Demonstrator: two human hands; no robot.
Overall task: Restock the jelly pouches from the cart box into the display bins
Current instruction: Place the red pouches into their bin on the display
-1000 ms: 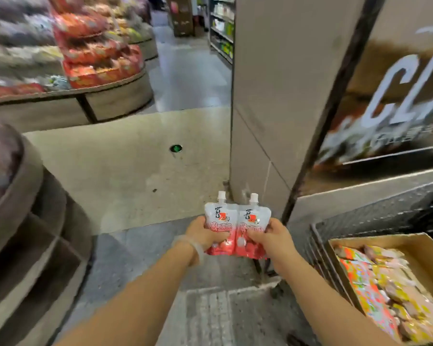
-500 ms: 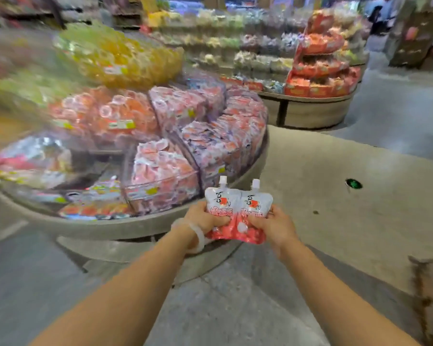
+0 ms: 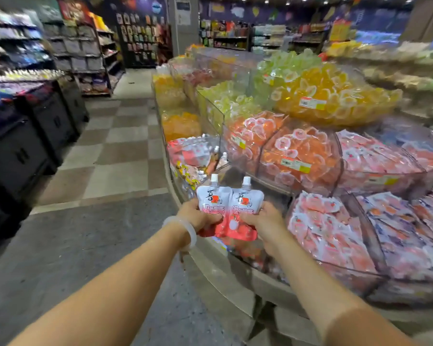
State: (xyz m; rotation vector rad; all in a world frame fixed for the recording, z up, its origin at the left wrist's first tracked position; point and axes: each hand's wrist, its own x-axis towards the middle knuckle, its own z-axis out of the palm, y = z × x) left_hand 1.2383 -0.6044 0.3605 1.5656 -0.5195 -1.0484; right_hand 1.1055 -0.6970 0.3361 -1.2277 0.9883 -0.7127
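Observation:
Two white-and-red jelly pouches (image 3: 229, 208) with white caps stand side by side, upright, held out in front of me. My left hand (image 3: 198, 214) grips the left pouch and my right hand (image 3: 265, 221) grips the right one. They hover over the near rim of the round display stand (image 3: 225, 265). Just behind them a clear bin (image 3: 193, 153) holds similar red-and-white pouches. The cart box is out of view.
Clear bins of orange jelly cups (image 3: 285, 148), yellow jellies (image 3: 330, 96) and pink packets (image 3: 335, 233) fill the stand to the right. Dark low cabinets (image 3: 31, 136) line the left. A checkered aisle floor (image 3: 120, 151) runs between them toward shelves at the back.
My view has swung left from the cart and pillar to the round jelly display. Both hands keep the same hold on the two pouches, now closer to the bins.

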